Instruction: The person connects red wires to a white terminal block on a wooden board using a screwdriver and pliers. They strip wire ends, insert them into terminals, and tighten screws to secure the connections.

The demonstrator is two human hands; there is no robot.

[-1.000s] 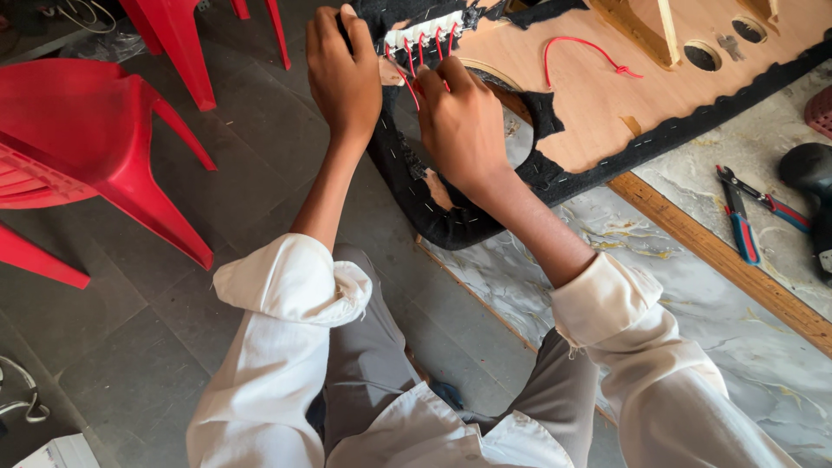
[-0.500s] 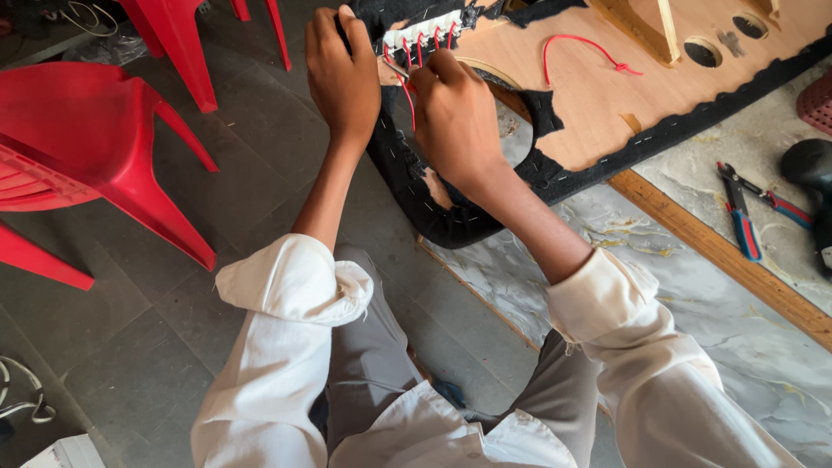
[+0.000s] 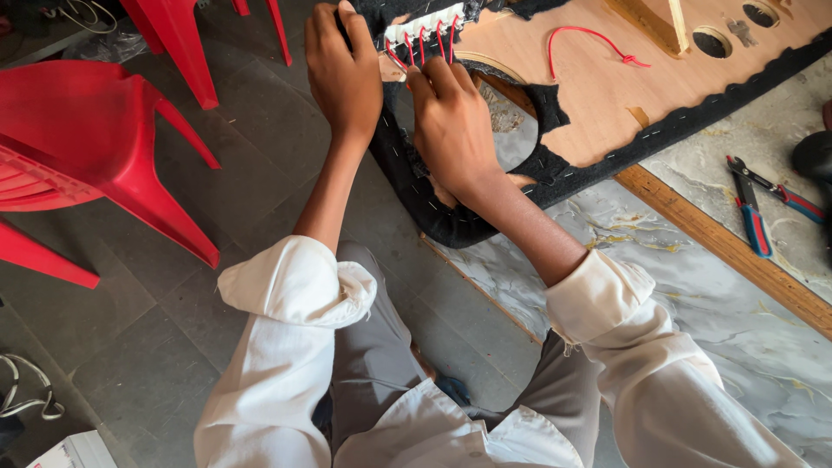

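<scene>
1. Far left, a red chair (image 3: 95, 147) stood on the floor (image 3: 139, 347), well apart from the work and out of the arms' way. White cords (image 3: 26, 394) lay by the floor's lower left edge.
2. The left hand (image 3: 344, 74) was curled over the near left edge of the panel (image 3: 607, 95), fingers wrapped round the black trim (image 3: 485, 217), thumb side up. It looked like a steadying grip, bracing the board so it did not shift. The forearm ran straight up from a rolled white sleeve (image 3: 295, 290).
3. Just beside it, the right hand (image 3: 452, 130) was bent at the wrist, fingertips pinched down at the white strip (image 3: 425, 26) with its row of red wires (image 3: 422, 45). Whether it actually gripped a wire, I could not tell; the fingers hid the contact.
4. The panel rested tilted on the marble slab (image 3: 693, 303), its corner overhanging the slab's left edge, which brought the strip within reach of both hands.
5. A loose red wire (image 3: 589, 36) lay on the bare wood.
6. Far right, pliers (image 3: 752, 217) lay on the slab near a wooden strip (image 3: 719, 247), untouched.
</scene>
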